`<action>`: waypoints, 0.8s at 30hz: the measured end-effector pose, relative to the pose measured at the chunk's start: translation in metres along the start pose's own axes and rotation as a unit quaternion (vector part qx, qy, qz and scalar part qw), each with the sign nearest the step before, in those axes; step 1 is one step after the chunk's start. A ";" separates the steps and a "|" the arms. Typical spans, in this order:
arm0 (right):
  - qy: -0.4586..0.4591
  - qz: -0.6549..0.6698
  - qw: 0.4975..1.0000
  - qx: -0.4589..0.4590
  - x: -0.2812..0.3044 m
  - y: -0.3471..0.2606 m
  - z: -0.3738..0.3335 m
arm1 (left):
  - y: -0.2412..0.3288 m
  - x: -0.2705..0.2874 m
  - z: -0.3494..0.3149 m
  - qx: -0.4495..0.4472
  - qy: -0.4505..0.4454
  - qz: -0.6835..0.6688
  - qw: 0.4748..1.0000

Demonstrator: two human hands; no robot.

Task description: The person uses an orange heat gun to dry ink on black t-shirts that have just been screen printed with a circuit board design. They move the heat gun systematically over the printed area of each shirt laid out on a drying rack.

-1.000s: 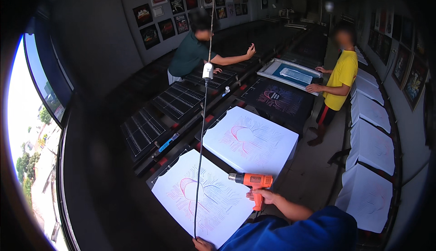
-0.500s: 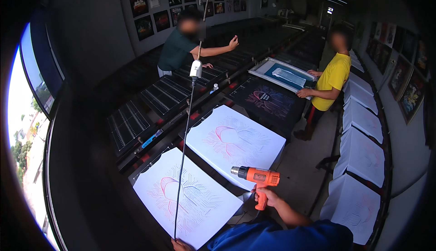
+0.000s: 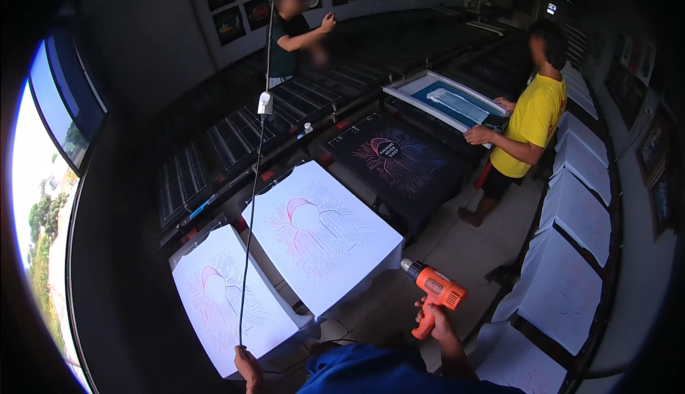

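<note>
Gripping one orange heat gun [image 3: 437,290], the right hand [image 3: 437,325] is clamped on its handle; the left hand [image 3: 248,365] pinches one cord [image 3: 250,201] beside two white printed shirts [image 3: 321,233].

heat gun [image 3: 437,292]: orange | shirts [image 3: 321,233]: white, red line print | cord [image 3: 251,201]: black

Right hand [image 3: 437,325] gripping orange heat gun [image 3: 437,293], left hand [image 3: 248,364] holding cord [image 3: 251,201]
</note>
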State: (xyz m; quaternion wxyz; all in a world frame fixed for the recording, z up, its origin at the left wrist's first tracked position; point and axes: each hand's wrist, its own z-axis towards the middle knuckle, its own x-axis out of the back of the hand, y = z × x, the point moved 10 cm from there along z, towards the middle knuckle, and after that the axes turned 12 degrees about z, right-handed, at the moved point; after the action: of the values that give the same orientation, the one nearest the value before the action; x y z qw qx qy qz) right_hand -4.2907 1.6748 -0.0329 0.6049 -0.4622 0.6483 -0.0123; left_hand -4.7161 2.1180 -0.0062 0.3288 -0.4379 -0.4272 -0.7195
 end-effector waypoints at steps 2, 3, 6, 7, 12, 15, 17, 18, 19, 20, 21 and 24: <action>0.003 0.025 1.000 0.003 0.028 -0.020 0.008 | 0.023 -0.016 -0.009 0.024 -0.033 0.006 0.999; 0.010 0.021 1.000 0.013 0.041 -0.032 0.012 | 0.032 -0.025 -0.014 0.040 -0.052 -0.007 0.998; 0.026 0.017 0.999 0.040 0.068 -0.067 0.027 | 0.091 -0.052 -0.011 0.026 -0.088 -0.047 0.995; 0.026 0.021 0.998 0.045 0.073 -0.077 0.036 | 0.120 -0.054 -0.003 0.036 -0.098 -0.050 0.993; 0.097 -0.005 0.995 -0.007 0.062 -0.133 0.081 | 0.182 -0.107 0.016 0.028 -0.086 -0.010 0.996; 0.083 -0.064 0.994 -0.035 0.081 -0.168 0.120 | 0.178 -0.147 0.014 0.094 -0.040 0.008 0.995; 0.081 -0.206 0.975 -0.002 0.077 -0.206 0.146 | 0.207 -0.161 0.026 0.129 -0.037 0.023 0.991; 0.077 -0.275 0.958 0.012 0.072 -0.223 0.154 | 0.229 -0.163 0.032 0.115 -0.009 0.046 0.992; 0.082 -0.278 0.957 0.014 0.066 -0.235 0.165 | 0.250 -0.158 0.039 0.101 0.018 0.077 0.992; 0.087 -0.283 0.955 0.015 0.058 -0.249 0.178 | 0.268 -0.161 0.050 0.118 0.019 0.083 0.989; 0.091 -0.286 0.954 0.016 0.050 -0.262 0.187 | 0.283 -0.160 0.059 0.135 0.020 0.091 0.986; 0.145 -0.319 0.936 -0.033 0.044 -0.305 0.231 | 0.321 -0.174 0.095 0.102 0.051 0.092 0.989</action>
State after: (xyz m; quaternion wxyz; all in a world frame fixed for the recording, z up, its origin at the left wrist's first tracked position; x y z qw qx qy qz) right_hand -3.9218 1.5991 0.0466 0.4535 -0.6576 0.5470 -0.2503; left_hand -4.3410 2.0863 -0.0360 0.4580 -0.4018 -0.4392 -0.6602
